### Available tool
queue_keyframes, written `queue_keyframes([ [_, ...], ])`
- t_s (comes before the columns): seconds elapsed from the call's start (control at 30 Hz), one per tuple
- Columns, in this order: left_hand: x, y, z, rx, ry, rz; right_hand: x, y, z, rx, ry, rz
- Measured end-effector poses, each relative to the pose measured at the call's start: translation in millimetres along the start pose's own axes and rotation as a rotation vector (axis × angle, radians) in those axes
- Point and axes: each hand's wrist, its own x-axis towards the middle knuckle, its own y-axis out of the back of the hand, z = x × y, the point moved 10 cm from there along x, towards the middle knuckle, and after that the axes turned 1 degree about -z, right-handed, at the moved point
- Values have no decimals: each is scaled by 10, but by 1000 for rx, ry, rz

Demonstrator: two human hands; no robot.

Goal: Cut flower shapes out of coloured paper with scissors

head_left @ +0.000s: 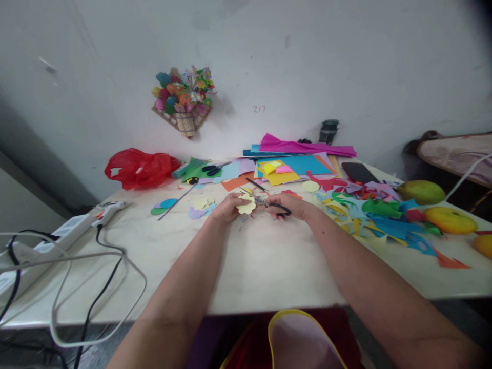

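Now pinching pale-yellow paper flower by its left side in left grip, over middle of worktop, well in from near edge. Curling right grip round black handles of scissors. To left of right grip, flower; closer to left grip, right against those fingers. Pointing blades leftward and toward worktop's far edge, long axis slanting along flower's far rim; too small to say whether biting paper. Looking flat, thin, scalloped all round visible rim.
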Motion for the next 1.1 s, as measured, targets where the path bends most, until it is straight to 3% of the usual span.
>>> queue_keyframes([
  [0.4, -18, 42, 42, -3, -14, 72, -20, -15, -24, 20, -21, 16],
  [1.1, 2, 34, 42, 0, -43, 56, 43, -18, 2, 29, 22, 21],
])
